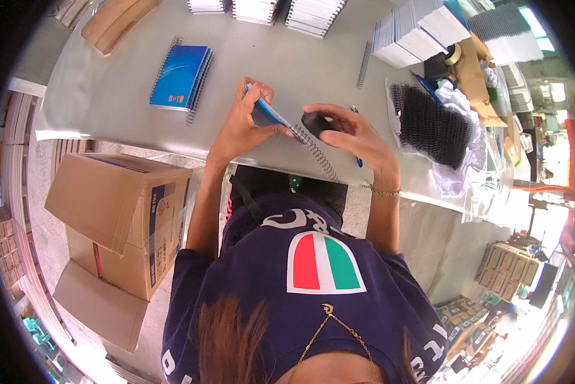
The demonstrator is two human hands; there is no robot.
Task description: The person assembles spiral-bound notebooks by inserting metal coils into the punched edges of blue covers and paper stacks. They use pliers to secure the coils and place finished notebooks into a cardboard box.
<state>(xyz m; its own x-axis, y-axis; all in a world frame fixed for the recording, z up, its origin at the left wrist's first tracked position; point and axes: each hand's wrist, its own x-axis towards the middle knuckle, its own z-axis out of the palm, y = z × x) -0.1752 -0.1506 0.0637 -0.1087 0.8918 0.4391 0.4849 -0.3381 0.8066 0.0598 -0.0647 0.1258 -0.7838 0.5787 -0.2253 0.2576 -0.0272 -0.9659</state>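
Observation:
In my left hand (241,131) is a small notebook (266,115) with a blue cover, tilted and seen nearly edge-on. A dark metal spiral coil (322,159) meets the notebook's lower right corner and trails toward the table's near edge. My right hand (358,133) grips a dark, rounded object (314,123) beside the coil; its kind is not clear. Below that hand a slim blue thing (359,162) shows, mostly hidden. Further left on the table lies another blue notebook (180,77), a coil along its left edge and another sticking out beneath it.
Stacks of bound notebooks (316,16) stand along the far edge, with paper piles (415,32) at far right. A loose coil (364,65) lies near a heap of black coils (431,125) on plastic. A brown wooden piece (118,24) is at far left. An opened cardboard box (118,211) stands below the table's left side.

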